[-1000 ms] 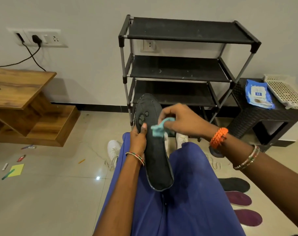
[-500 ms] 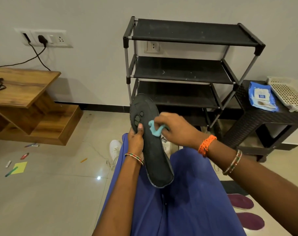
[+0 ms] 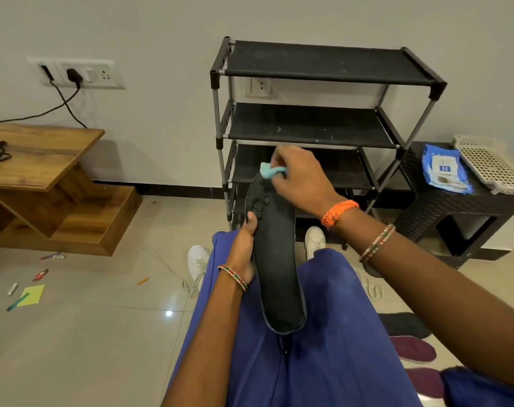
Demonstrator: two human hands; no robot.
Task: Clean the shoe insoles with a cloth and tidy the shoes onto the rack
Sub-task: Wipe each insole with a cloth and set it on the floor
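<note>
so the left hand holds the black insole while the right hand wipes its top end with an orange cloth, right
Not quite: the cloth is light blue, not orange; the orange is a wristband. The head view shows the rest holds: left hand grips the black insole, right hand wipes its top end.

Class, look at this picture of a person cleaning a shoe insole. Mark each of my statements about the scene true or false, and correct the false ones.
1. The right hand wipes with a teal cloth. True.
2. The cloth is at the heel end of the black insole. False: it is at the far, toe end.
3. The left hand grips the insole by its edge. True.
4. White shoes already stand on the shoe rack. False: the shelves in view hold no shoes; a white shoe is on the floor.
5. Other insoles lie on the floor at the person's right. True.
</note>
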